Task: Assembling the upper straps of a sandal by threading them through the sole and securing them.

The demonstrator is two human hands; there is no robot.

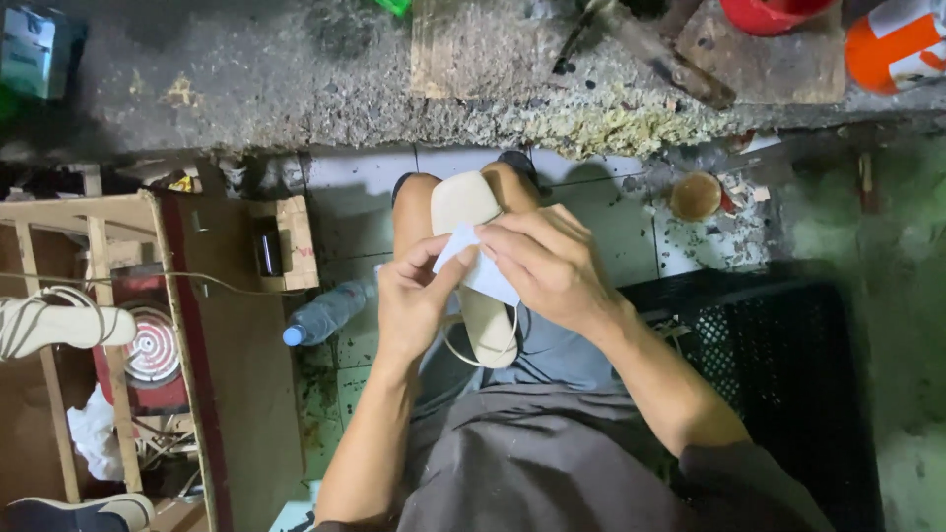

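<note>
My left hand (pixel 412 296) and right hand (pixel 547 264) both pinch a small white sheet (pixel 480 266) between closed fingers, pressed against a beige sandal sole (pixel 471 256) lying lengthwise on my lap — heel end toward me. A plastic bottle (pixel 323 313) lies on the tiled floor (pixel 611 222) to my left; a black crate (pixel 778 355) stands just right of my knee.

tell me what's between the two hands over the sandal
In the head view, a small white sheet is pinched between the left hand and right hand, over the beige sandal.
</note>
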